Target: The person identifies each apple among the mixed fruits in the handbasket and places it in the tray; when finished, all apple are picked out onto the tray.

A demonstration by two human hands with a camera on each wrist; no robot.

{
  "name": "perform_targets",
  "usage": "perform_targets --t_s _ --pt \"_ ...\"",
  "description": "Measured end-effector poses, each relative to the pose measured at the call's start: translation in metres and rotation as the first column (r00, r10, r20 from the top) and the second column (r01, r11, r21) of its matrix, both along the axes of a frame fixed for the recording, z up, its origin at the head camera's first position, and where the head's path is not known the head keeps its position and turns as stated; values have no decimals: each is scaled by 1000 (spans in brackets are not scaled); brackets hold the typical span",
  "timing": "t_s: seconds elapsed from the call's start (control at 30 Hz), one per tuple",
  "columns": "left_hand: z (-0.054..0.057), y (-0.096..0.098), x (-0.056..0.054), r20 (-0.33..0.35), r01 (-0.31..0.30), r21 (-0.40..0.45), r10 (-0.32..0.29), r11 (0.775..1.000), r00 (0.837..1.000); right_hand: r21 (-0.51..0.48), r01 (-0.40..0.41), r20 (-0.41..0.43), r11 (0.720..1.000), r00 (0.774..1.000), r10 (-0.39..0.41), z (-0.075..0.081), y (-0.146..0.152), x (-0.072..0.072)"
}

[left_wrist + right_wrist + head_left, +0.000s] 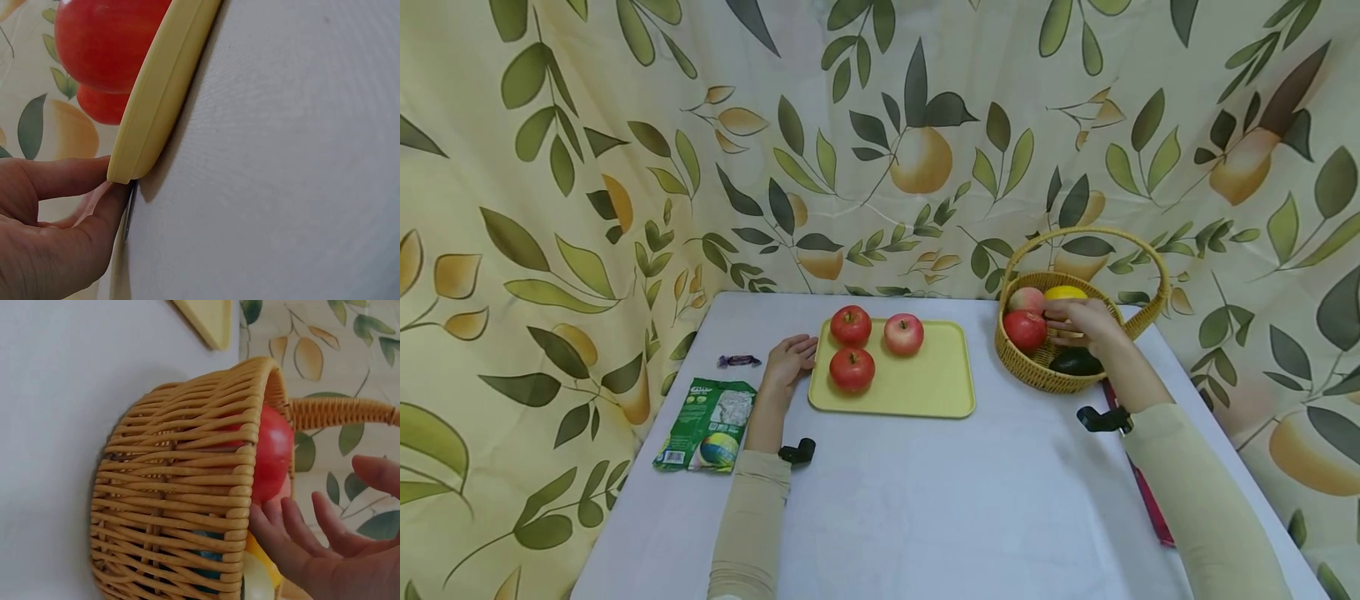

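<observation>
My left hand [791,363] is at the left edge of a yellow tray [925,392], its fingertips right at the rim in the left wrist view. On the tray sit three red apples, two at the left, one behind the other, and a pinker apple [903,334] further right. My right hand [1086,323] reaches over a wicker basket [1037,377], fingers spread and thumb held apart, fingertips beside a red apple [272,453]. Also in the basket are a pinkish round fruit [1027,300], a yellow fruit [1064,292] and a dark, smooth, oval item [1076,362].
A green printed bag [709,425] and a small purple wrapped candy [739,361] lie left of the tray. A red strip-like item [1152,504] is partly hidden under the right forearm. The basket's tall handle [1078,232] arches above it. A patterned curtain hangs behind the white-covered table.
</observation>
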State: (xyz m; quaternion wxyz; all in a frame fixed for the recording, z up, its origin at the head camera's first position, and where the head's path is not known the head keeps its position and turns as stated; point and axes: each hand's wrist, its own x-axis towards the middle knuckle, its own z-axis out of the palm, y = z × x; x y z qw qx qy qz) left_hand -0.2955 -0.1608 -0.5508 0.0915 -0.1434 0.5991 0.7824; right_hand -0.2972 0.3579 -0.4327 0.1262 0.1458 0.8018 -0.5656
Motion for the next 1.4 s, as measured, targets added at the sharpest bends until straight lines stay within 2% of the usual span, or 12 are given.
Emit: perform_targets --t_s 0.07,0.23,0.27,0.43,0.5,0.7,0.97,1.2,1.4 --pt "0 0 0 4 -2 -5 2 1000 1000 -21 -4 23 1000 1000 5 -2 4 -2" --pt "0 0 -1 9 -4 -7 4 1000 1000 -171 -15 99 985 995 32 -8 11 -9" --pt "0 0 -1 8 -2 -7 2 1000 1000 -201 6 107 979 994 16 -10 11 -10" --pt "0 -1 0 -1 3 -9 -3 1000 1000 -259 -4 119 966 992 37 -18 9 -12" --pt "0 -1 1 -7 4 -6 -4 1000 1000 -246 -20 127 969 990 53 -21 7 -12" --pt "1 -1 1 -17 11 8 -11 1000 1000 -195 18 150 981 989 11 -28 3 -13" --pt "1 -1 0 -21 11 16 -11 1000 1000 -186 48 171 981 985 -16 -28 3 -16" --pt "0 0 0 -28 5 4 -5 1000 1000 -130 31 123 991 992 -15 -31 5 -16" --pt "0 0 1 -24 7 3 -7 1000 1000 -127 -8 99 992 995 20 -28 5 -10"
